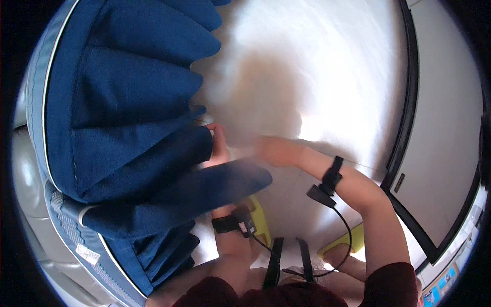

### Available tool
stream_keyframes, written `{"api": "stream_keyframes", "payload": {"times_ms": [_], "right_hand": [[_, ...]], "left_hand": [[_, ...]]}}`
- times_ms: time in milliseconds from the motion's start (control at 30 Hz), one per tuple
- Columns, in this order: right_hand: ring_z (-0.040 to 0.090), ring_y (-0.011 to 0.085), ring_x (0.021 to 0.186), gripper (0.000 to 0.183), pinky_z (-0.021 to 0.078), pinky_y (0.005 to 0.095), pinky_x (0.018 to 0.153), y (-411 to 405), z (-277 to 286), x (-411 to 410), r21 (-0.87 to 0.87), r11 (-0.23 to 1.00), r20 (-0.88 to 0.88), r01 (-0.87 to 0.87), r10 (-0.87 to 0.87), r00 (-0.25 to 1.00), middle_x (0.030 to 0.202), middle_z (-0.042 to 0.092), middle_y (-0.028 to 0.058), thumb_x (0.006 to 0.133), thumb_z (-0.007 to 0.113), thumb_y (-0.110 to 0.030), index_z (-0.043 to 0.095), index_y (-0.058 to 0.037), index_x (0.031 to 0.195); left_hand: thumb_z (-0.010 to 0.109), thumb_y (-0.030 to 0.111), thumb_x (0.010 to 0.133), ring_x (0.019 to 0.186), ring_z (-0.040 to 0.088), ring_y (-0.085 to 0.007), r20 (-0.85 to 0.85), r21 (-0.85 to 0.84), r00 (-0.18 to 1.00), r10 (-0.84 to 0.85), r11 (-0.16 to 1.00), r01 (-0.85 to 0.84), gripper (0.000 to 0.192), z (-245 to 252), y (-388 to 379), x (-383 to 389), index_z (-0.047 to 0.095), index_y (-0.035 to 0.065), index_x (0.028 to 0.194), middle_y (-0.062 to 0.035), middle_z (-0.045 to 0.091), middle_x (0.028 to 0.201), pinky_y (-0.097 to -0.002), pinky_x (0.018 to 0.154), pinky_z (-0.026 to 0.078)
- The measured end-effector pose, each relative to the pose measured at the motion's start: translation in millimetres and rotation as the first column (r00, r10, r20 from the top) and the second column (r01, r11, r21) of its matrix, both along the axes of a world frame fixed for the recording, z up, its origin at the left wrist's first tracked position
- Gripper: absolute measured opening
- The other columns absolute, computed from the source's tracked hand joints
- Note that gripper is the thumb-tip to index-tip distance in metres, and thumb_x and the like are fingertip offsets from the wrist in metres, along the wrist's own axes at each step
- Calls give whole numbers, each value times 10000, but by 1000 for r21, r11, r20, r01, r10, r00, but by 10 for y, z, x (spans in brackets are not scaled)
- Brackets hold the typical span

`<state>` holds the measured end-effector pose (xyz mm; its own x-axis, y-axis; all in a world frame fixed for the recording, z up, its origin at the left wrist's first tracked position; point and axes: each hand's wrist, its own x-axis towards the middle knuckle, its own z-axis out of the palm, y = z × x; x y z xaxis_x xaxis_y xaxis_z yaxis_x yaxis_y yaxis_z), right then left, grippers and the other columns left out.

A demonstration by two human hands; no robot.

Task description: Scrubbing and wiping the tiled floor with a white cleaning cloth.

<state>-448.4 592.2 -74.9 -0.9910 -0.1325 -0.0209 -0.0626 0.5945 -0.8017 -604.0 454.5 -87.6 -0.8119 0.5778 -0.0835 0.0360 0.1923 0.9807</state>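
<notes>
A pleated blue fabric cover (134, 84) with light piping lies over the left side of the view, its folds hanging towards the floor. My left hand (218, 146) reaches up behind one fold and pinches the fabric's edge; that fold hides part of the hand and wrist. To its right is my right hand (274, 151), blurred, over the floor and just above the tip of the nearest fold. Whether it touches or holds anything cannot be made out. Both forearms wear black straps with small devices and a cable.
Grey, leather-like upholstery (28, 172) curves along the left rim beside the cover. At the right stands a pale panel (441, 115) with a black frame. Strong glare covers part of the floor (337, 57). Yellow slippers (261, 220) are on my feet.
</notes>
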Motion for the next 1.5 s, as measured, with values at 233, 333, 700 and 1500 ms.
{"api": "stream_keyframes", "payload": {"times_ms": [233, 333, 700, 1500], "right_hand": [[499, 322, 1113, 365, 424, 386, 941, 555, 107, 253, -43, 869, -316, 493, -480, 818, 1184, 555, 152, 688, 522, 73, 614, -7, 1032], [490, 321, 1132, 402, 400, 385, 982, 428, 54, 255, 37, 868, -326, 496, -458, 827, 1204, 544, 151, 650, 524, 73, 616, -6, 1034], [435, 260, 1241, 442, 267, 422, 1088, 262, 180, 987, 46, 546, -195, 837, -817, 543, 1280, 513, 117, 782, 364, 105, 581, -33, 1141], [326, 404, 1274, 485, 187, 456, 1092, 1435, -206, 441, 222, -111, -454, 969, -891, 2, 1330, 378, 294, 755, 358, 122, 419, 111, 1237]], "left_hand": [[505, 264, 919, 674, 446, -95, -27, -186, 996, -88, 979, 81, 192, 540, 192, 10, 555, 80, 935, -6, 511, 758, -231, 636, 381], [508, 243, 926, 693, 448, -97, 1, -415, 993, -120, 903, 110, 164, 835, 348, 41, 547, 84, 939, -10, 546, 820, -237, 658, 386], [471, 187, 946, 692, 408, -62, 57, -229, 968, -245, 941, 251, 126, 684, 376, 339, 537, 80, 939, 30, 516, 803, -205, 648, 358], [466, 146, 936, 692, 425, -45, 87, -203, 965, -249, 944, 261, 128, 980, 1037, 543, 549, 50, 922, 32, 517, 802, -193, 629, 358]]}}
